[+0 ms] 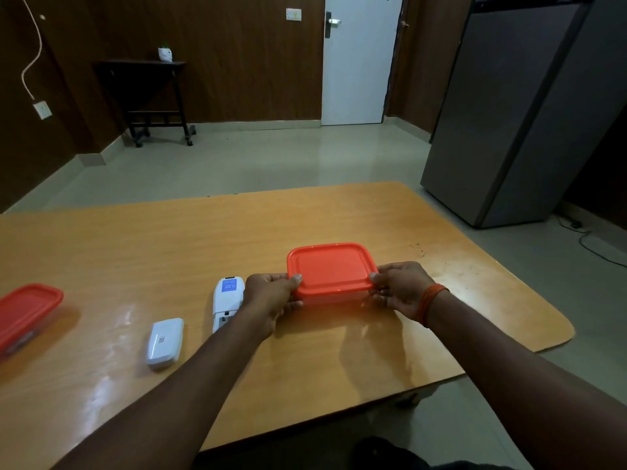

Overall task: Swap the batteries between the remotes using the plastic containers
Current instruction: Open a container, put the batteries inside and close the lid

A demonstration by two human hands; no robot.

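Note:
A plastic container with an orange lid point(331, 268) stands in the middle of the wooden table point(190, 239). My left hand point(271, 298) grips its left side and my right hand point(400, 288) its right side, thumbs on the lid's rim. Just left of my left hand a white remote point(227, 298) lies face down with a blue label and its battery bay open. Its loose white back cover point(165, 342) lies further left. A second orange-lidded container point(25, 313) stands at the table's left edge.
The table's far edge and rounded right corner point(563, 330) are near the container. A grey fridge point(515, 106) stands at the right, with a cable on the floor. Further back are a dark side table point(149, 93) and a white door point(359, 59).

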